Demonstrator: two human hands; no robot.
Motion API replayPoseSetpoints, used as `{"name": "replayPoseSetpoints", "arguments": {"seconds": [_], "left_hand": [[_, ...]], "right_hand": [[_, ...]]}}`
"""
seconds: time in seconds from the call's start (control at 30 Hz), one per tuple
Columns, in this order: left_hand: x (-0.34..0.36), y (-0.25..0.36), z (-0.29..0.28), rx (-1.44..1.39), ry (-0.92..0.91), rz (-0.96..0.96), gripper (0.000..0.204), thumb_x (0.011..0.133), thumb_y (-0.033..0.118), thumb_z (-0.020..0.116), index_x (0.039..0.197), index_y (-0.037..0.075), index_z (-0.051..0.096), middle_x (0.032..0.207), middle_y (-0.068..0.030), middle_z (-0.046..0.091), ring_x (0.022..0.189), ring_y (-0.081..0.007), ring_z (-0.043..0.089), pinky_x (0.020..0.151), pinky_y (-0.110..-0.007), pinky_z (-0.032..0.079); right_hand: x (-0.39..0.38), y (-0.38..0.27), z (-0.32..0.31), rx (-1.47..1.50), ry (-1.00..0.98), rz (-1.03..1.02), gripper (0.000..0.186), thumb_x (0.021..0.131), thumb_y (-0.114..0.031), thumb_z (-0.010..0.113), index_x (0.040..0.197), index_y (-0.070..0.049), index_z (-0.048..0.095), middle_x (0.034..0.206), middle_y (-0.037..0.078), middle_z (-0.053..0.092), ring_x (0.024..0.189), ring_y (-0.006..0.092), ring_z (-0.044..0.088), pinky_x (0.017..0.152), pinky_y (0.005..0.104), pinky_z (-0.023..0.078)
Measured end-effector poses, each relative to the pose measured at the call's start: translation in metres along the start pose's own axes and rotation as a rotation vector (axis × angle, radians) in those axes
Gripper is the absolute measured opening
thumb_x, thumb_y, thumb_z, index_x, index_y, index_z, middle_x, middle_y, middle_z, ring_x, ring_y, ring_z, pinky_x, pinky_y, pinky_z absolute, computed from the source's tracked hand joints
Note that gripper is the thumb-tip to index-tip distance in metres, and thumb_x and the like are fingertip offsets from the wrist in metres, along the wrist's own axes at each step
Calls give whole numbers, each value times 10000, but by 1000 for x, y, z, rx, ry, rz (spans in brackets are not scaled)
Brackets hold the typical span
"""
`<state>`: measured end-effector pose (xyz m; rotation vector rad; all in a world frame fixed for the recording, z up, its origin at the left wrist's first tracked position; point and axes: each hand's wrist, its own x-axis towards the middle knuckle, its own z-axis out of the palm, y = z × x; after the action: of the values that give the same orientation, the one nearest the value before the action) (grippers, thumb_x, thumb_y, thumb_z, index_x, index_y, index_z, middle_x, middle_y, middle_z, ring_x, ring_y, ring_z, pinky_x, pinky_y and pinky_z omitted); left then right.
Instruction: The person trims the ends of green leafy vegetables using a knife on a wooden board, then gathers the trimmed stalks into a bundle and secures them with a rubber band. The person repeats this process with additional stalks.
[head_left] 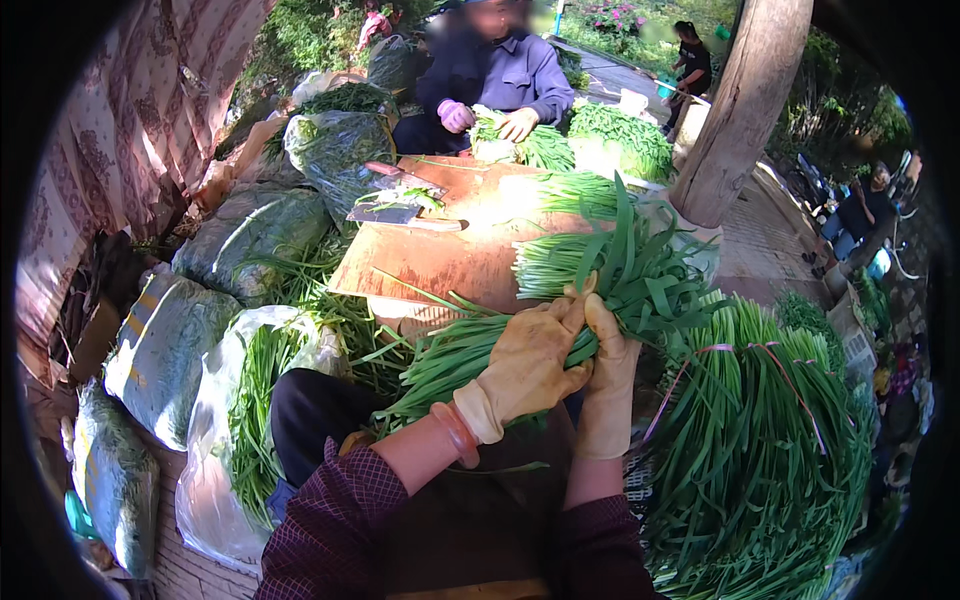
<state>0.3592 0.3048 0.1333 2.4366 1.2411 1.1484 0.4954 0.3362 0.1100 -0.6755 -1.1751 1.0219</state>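
My left hand (527, 365), in a tan glove, closes over a bunch of garlic chives (440, 362) lying across my lap in front of the board. My right hand (606, 385), gloved alike, is pressed against the same bunch, its fingertips meeting those of the left; part of its grip is hidden. Broad green leaves (655, 275) spread just beyond my fingers. Behind them a pale-stemmed bundle (552, 262) rests on the wooden board (430, 262). Close on my right stands a large mass of garlic chives (750, 460) tied with pink string.
A cleaver (385, 213) and a knife with a wooden handle (382, 169) lie on the board. Plastic bags of greens (265, 400) crowd the left. Across the board a person (495, 80) handles another bunch. A wooden post (745, 110) rises at the right.
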Motion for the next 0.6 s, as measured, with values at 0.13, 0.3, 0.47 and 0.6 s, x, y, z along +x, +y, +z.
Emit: {"name": "replayPoseSetpoints", "arguments": {"seconds": [0.13, 0.3, 0.47, 0.6], "left_hand": [[-8, 0, 1, -105, 53, -34, 841, 788, 296, 716, 1499, 24, 358, 1264, -218, 567, 1188, -390, 532, 1045, -461, 400], [-15, -7, 10, -161, 117, 42, 836, 756, 282, 739, 1481, 42, 401, 1198, -179, 571, 1119, -383, 553, 1006, -471, 426], [-29, -25, -11, -263, 105, 59, 831, 790, 364, 762, 1485, 60, 424, 1345, -199, 535, 1202, -385, 536, 1045, -452, 419], [-76, -75, -51, -608, 249, -61, 653, 864, 336, 773, 1407, 57, 541, 1377, -172, 588, 1288, -295, 546, 1095, -386, 409]], "right_hand": [[-2, -9, 12, 80, 70, -1, 413, 932, -155, 624, 1290, 38, 554, 1179, 141, 637, 1068, 240, 636, 947, 386, 532], [-5, -32, 18, -33, -74, 42, 519, 908, -262, 641, 1317, 44, 554, 1249, 165, 640, 1131, 277, 635, 1012, 438, 496], [-3, -43, 44, -86, -61, 24, 345, 900, -139, 670, 1211, 0, 615, 1088, 102, 669, 998, 222, 639, 914, 394, 525], [6, -58, 71, -104, 8, -15, 236, 933, -148, 662, 1124, -12, 635, 1010, 81, 661, 933, 173, 622, 854, 344, 523]]}}
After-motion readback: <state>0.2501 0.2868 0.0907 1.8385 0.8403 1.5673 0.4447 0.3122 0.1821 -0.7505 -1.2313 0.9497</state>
